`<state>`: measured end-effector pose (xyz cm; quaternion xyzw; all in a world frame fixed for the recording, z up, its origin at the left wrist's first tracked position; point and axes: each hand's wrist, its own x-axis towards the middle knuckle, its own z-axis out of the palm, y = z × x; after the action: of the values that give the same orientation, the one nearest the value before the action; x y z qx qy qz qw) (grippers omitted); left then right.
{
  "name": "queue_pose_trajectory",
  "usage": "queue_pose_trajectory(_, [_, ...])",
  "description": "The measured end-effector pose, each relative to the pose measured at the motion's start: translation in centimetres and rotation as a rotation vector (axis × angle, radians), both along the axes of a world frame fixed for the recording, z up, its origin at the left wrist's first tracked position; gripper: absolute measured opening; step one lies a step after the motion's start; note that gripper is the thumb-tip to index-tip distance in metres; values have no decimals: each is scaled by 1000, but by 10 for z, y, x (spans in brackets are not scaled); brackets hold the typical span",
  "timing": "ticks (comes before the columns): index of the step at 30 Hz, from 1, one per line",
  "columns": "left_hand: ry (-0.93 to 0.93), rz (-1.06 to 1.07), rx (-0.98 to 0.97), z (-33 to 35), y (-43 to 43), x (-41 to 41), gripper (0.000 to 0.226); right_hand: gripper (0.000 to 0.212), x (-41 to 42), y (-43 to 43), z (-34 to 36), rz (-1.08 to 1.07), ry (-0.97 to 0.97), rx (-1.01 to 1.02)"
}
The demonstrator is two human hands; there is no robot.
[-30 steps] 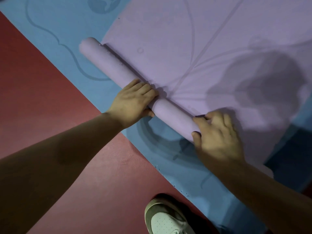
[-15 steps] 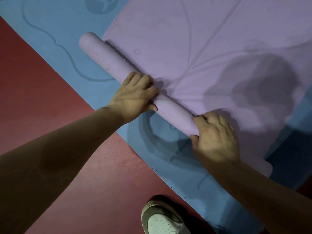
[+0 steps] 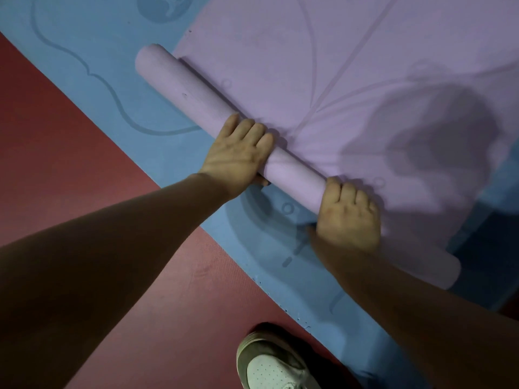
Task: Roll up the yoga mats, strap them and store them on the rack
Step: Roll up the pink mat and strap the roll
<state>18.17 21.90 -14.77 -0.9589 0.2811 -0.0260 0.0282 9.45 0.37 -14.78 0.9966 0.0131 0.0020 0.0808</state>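
Observation:
A purple yoga mat (image 3: 365,66) lies spread over a blue mat (image 3: 92,37), with its near end wound into a tight roll (image 3: 191,99) that runs diagonally from upper left to lower right. My left hand (image 3: 238,153) grips the middle of the roll, fingers curled over its top. My right hand (image 3: 348,217) grips the roll further right, fingers curled over it, and hides part of it. The roll's right end (image 3: 446,272) shows past my right forearm.
A red mat (image 3: 56,164) lies on the left, beneath the blue mat's edge. My white shoe (image 3: 269,366) stands at the bottom by the blue mat's near edge. A dark shadow falls across the flat purple mat on the right.
Both hands have pushed the roll away from me over the flat purple mat. The roll is a little thicker, and more of the blue mat shows in front of it.

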Motion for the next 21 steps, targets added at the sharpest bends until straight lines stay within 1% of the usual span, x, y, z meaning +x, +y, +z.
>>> queue_pose_trajectory(2, [-32, -45, -13, 4, 1, 4, 78, 52, 3, -3, -2, 21, -59, -53])
queue_pose_trajectory(5, [-51, -67, -20, 9, 3, 5, 70, 46, 5, -7, 4, 79, -101, -31])
queue_pose_trajectory(9, [6, -20, 8, 25, 7, -8, 69, 43, -4, -5, 26, 87, -72, 98])
queue_pose_trajectory(12, [16, -51, -40, 36, 15, -29, 69, 32, -27, -6, 47, 131, -45, 212])
queue_pose_trajectory(13, [24, -70, -66, 38, 18, -38, 71, 36, -36, -7, 51, 132, 5, 256])
queue_pose_trajectory(15, [74, -106, -106, 37, 21, -56, 74, 54, -53, -11, 50, 120, 167, 340])
queue_pose_trajectory(16, [109, -107, -125, 33, 21, -63, 73, 62, -60, -14, 46, 130, 221, 366])
queue_pose_trajectory(17, [144, -101, -137, 29, 21, -68, 70, 65, -66, -17, 40, 152, 234, 384])
queue_pose_trajectory(21, [199, -101, -141, 15, 23, -73, 64, 44, -76, -21, 28, 169, 133, 483])
